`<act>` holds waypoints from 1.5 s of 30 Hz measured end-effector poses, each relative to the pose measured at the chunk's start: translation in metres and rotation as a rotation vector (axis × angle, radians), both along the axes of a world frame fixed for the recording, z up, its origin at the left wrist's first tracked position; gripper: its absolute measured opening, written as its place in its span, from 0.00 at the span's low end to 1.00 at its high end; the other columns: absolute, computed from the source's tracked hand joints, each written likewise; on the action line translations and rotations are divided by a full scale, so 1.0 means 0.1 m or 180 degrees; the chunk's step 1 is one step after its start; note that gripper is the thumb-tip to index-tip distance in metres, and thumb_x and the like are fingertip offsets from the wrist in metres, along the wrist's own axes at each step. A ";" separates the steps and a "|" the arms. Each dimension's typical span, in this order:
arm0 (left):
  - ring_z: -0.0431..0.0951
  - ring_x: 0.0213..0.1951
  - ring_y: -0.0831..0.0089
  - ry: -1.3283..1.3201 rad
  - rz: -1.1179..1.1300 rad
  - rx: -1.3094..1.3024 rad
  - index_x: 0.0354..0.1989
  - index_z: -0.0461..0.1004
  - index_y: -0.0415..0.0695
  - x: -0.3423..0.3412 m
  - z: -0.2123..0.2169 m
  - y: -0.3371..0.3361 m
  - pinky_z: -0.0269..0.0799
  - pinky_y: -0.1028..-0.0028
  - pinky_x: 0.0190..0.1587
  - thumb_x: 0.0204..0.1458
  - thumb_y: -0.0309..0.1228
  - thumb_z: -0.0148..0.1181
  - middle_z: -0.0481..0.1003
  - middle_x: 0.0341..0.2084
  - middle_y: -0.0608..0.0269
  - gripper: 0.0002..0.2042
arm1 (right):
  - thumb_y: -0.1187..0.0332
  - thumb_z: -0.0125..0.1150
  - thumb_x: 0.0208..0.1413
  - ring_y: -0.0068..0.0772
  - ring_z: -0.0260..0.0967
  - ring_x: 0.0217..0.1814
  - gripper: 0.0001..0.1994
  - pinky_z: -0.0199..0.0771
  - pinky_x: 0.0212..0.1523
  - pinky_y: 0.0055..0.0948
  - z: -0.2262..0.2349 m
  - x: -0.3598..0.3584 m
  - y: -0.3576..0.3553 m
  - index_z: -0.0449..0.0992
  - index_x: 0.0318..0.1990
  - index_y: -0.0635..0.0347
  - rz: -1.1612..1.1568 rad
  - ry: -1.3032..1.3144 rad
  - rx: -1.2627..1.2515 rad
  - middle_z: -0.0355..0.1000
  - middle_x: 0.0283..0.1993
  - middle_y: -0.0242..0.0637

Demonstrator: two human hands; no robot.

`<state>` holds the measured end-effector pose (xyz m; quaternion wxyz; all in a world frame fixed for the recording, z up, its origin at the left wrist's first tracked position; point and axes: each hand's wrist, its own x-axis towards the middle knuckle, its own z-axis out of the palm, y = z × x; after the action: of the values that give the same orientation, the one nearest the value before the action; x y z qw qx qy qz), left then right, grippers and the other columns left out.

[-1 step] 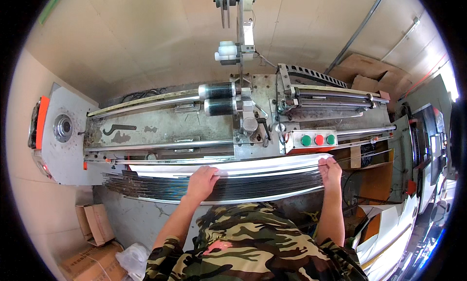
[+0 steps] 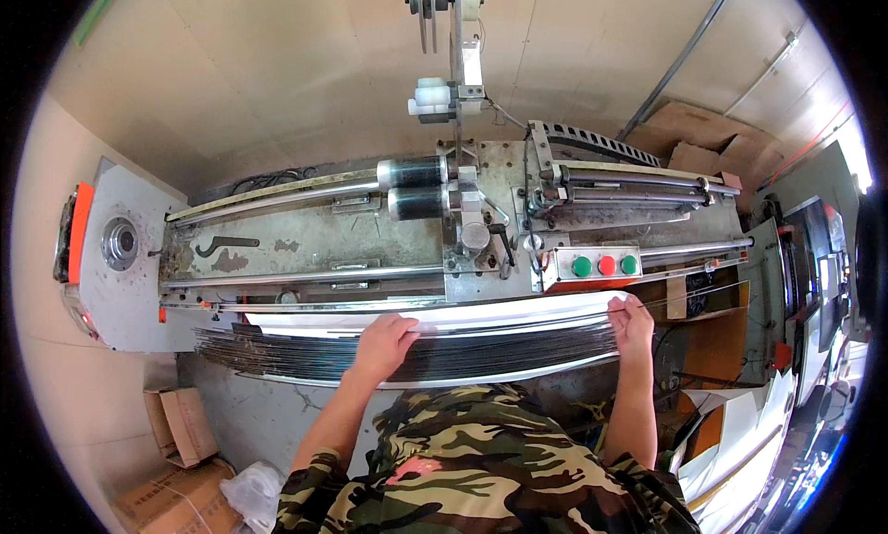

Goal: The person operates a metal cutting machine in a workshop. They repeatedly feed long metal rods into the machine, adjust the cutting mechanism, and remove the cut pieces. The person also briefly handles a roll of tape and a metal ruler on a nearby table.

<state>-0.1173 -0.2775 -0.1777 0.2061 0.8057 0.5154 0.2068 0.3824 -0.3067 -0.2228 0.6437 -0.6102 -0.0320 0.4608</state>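
Many thin dark rods (image 2: 499, 356) lie side by side in a long bundle on white sheeting (image 2: 319, 324) in front of me, along the near side of a long metal machine (image 2: 305, 238). My left hand (image 2: 385, 345) is closed in a pinch over the bundle's far edge, on what looks like a single thin rod. Toward the bundle's right end, my right hand (image 2: 632, 325) pinches a thin rod too, apparently the same one. Its right part runs out past that hand, below the button box. The fingertips partly hide the rod.
Just beyond my right hand sits a button box (image 2: 594, 268) with green and red buttons. A hook wrench (image 2: 227, 245) lies on the machine bed at left. Two dark rollers (image 2: 413, 189) stand at mid-machine. Cardboard boxes (image 2: 176, 502) and a plastic bag (image 2: 254, 495) are at lower left.
My right hand has shifted very slightly to the right, and the rod's end with it. My left hand has hardly moved.
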 end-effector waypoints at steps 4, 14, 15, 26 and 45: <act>0.77 0.34 0.59 -0.0333 -0.0059 -0.0208 0.35 0.80 0.44 0.06 0.42 0.10 0.74 0.64 0.37 0.52 0.30 0.65 0.76 0.29 0.60 0.05 | 0.61 0.57 0.63 0.32 0.78 0.28 0.16 0.79 0.26 0.26 1.00 -0.63 0.03 0.73 0.49 0.67 0.1564 -0.0284 -0.0645 0.78 0.36 0.51; 0.76 0.32 0.63 -0.0426 0.0239 0.0639 0.27 0.80 0.47 -0.07 0.91 0.30 0.73 0.66 0.32 0.47 0.29 0.68 0.76 0.26 0.65 0.03 | 0.54 0.65 0.56 0.49 0.75 0.47 0.17 0.76 0.44 0.44 1.79 -2.02 0.70 0.79 0.45 0.56 0.3812 -0.4702 0.1309 0.78 0.46 0.42; 0.76 0.33 0.62 -0.0451 0.0240 0.0607 0.27 0.80 0.46 -0.14 0.96 0.32 0.73 0.66 0.33 0.46 0.28 0.69 0.76 0.26 0.63 0.03 | 0.52 0.60 0.59 0.50 0.77 0.42 0.15 0.76 0.40 0.45 1.78 -2.07 0.76 0.81 0.43 0.51 0.4210 -0.4486 0.0758 0.79 0.40 0.41; 0.74 0.49 0.71 -0.1671 0.0548 -0.1034 0.62 0.67 0.38 -0.70 0.70 2.57 0.72 0.71 0.51 0.47 0.39 0.74 0.74 0.50 0.58 0.35 | 0.52 0.58 0.59 0.49 0.78 0.36 0.13 0.76 0.36 0.46 1.95 -2.66 1.66 0.84 0.35 0.48 0.4192 -0.5209 0.0607 0.69 0.62 0.42; 0.80 0.42 0.70 -0.2206 -0.0915 -0.4866 0.48 0.79 0.43 0.23 0.16 3.73 0.75 0.70 0.48 0.55 0.43 0.63 0.81 0.41 0.62 0.19 | 0.53 0.60 0.58 0.50 0.78 0.30 0.14 0.79 0.32 0.42 1.82 -2.92 1.86 0.83 0.30 0.51 0.4647 -0.5094 0.0028 0.56 0.72 0.52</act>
<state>-0.0939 0.0959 -0.1618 0.8639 0.3938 0.3139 0.0086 0.0905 -0.1204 -0.0409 0.0086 -0.5653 -0.8000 0.2008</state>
